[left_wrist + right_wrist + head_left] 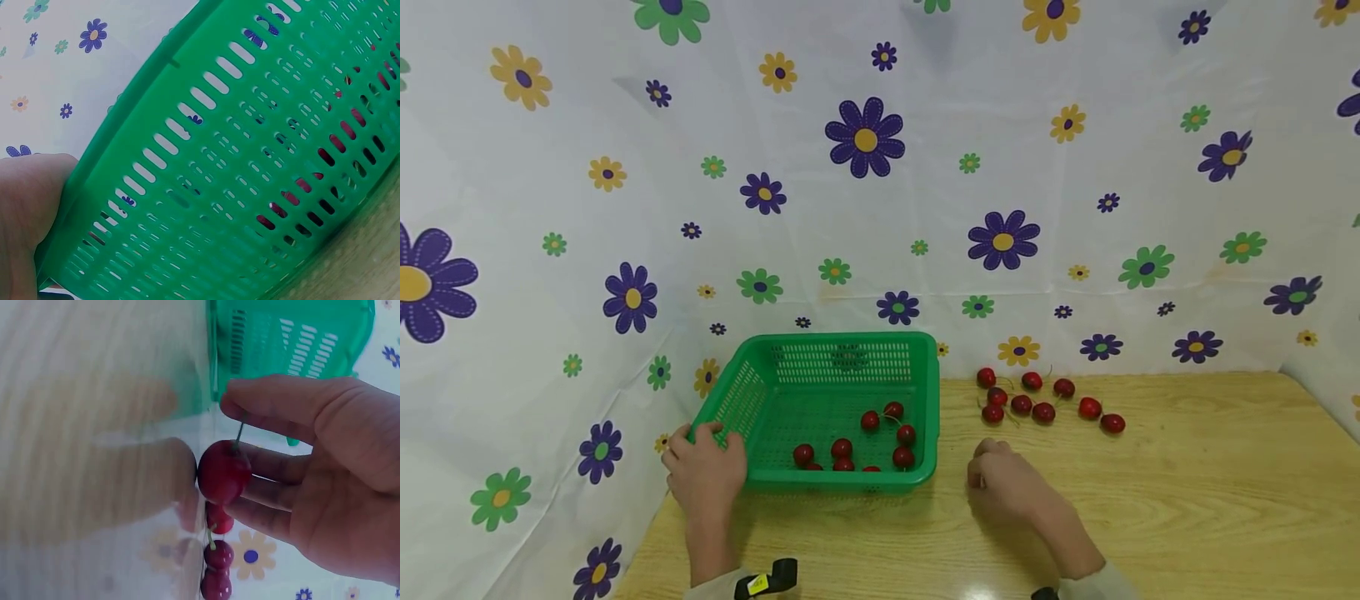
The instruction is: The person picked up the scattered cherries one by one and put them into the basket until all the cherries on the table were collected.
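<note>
A green plastic basket (pixel 842 477) with slotted walls stands on the table, several red cherries (pixel 842 448) lying inside it. At its front left corner, my left hand (pixel 706 471) grips the rim; the left wrist view shows the hand against the basket's edge (pixel 125 112). My right hand (pixel 1007 483) is low over the table, right of the basket. In the right wrist view its fingers curl around a dark red cherry (pixel 224 472) at the tabletop, the thumb beside the stem. That cherry is hidden under the hand in the head view.
More loose cherries (pixel 1043 412), some with stems, lie in a cluster on the wooden table (pixel 1210 492), beyond my right hand. A white flower-patterned cloth (pixel 925 200) hangs behind the table and along its left side.
</note>
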Action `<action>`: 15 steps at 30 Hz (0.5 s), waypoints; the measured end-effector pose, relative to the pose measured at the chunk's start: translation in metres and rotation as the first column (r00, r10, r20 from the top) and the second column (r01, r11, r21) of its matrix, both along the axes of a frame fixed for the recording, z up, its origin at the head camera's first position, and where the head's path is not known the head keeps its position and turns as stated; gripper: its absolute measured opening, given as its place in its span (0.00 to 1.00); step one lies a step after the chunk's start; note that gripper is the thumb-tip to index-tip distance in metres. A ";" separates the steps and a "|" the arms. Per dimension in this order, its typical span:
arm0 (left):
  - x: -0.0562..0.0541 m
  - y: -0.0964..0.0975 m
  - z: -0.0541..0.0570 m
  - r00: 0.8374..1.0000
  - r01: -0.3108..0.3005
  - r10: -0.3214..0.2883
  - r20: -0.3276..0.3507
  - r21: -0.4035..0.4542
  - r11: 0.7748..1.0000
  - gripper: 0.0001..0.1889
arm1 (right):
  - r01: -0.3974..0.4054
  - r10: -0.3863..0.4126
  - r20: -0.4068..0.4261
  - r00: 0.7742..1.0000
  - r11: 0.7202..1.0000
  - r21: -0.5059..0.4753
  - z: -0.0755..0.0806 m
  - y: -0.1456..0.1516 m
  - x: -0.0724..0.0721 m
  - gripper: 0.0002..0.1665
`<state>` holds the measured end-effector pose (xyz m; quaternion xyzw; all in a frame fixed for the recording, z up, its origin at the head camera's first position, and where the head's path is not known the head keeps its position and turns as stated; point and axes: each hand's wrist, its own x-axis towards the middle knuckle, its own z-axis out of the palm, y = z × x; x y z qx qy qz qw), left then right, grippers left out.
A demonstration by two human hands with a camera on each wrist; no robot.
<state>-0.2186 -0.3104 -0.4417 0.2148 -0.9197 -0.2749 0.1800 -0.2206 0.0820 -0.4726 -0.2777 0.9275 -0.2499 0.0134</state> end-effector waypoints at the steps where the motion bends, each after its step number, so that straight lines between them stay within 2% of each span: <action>1: 0.000 0.000 0.000 1.000 -0.001 0.001 -0.004 0.000 1.000 0.22 | 0.012 -0.012 -0.018 1.000 1.000 -0.011 0.000 0.002 -0.001 0.10; 8: 0.000 0.002 0.001 0.999 0.001 -0.001 -0.032 -0.006 1.000 0.21 | 0.187 -0.190 -0.033 0.981 0.980 -0.064 0.007 0.015 -0.007 0.05; 15: 0.000 0.001 -0.001 1.000 0.000 0.000 -0.017 -0.006 1.000 0.21 | 0.288 -0.290 -0.028 0.957 0.956 -0.048 0.010 0.026 -0.010 0.04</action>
